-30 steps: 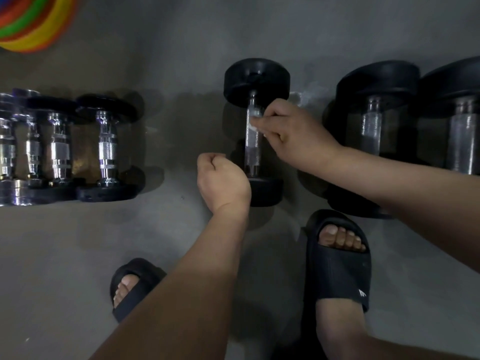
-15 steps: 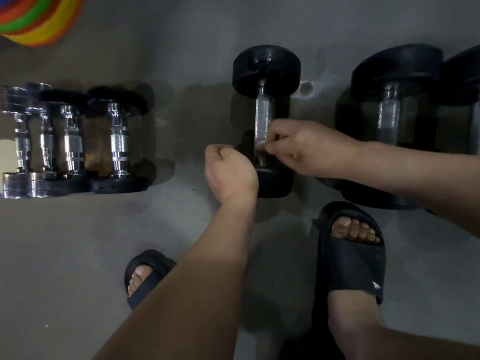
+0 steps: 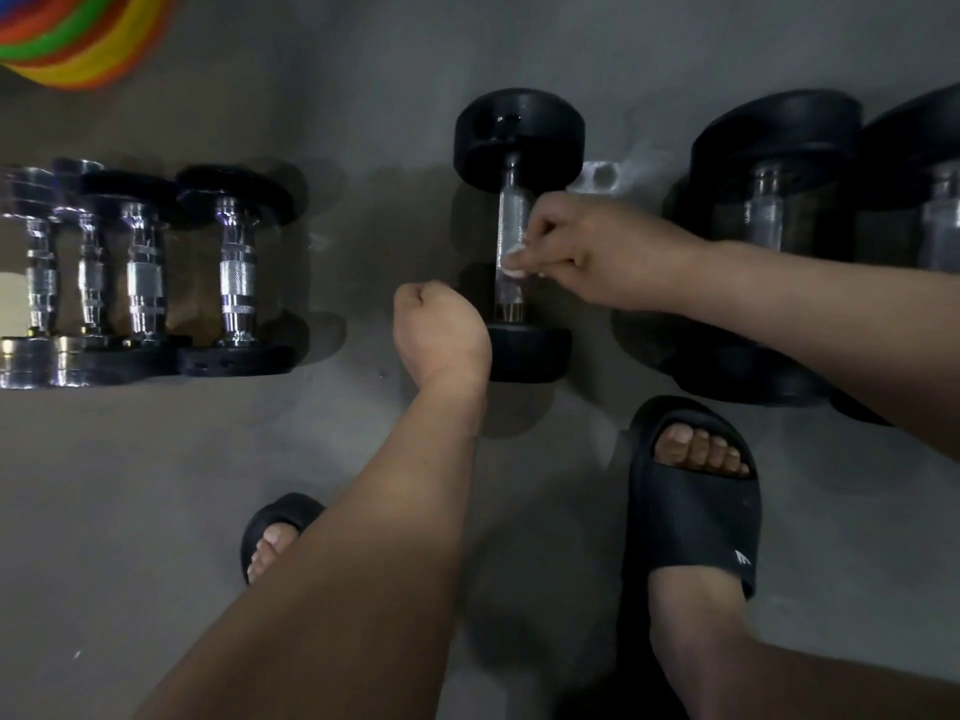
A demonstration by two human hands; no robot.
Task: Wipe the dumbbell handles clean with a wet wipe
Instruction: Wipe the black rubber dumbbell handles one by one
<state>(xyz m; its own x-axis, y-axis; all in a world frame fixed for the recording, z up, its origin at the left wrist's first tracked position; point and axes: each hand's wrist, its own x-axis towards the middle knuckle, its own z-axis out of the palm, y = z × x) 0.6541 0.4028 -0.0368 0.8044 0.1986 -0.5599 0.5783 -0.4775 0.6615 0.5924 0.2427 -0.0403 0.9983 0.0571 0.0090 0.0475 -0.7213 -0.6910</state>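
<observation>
The dumbbell (image 3: 511, 215) lies on the grey floor (image 3: 363, 122), its handle pointing to 12 o'clock. The right hand (image 3: 597, 252) reaches in from 3 o'clock and pinches a white wet wipe (image 3: 511, 260) against the handle's lower half. Small chrome dumbbells (image 3: 236, 272) sit at 9 o'clock, bigger ones (image 3: 769, 220) at 3. The left hand (image 3: 441, 330), at 8 o'clock of the handle, is balled into a fist, with nothing seen in it.

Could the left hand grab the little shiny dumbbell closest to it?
Probably yes. The left hand is a fist that looks empty, and only bare floor lies between it and that little dumbbell.
</observation>
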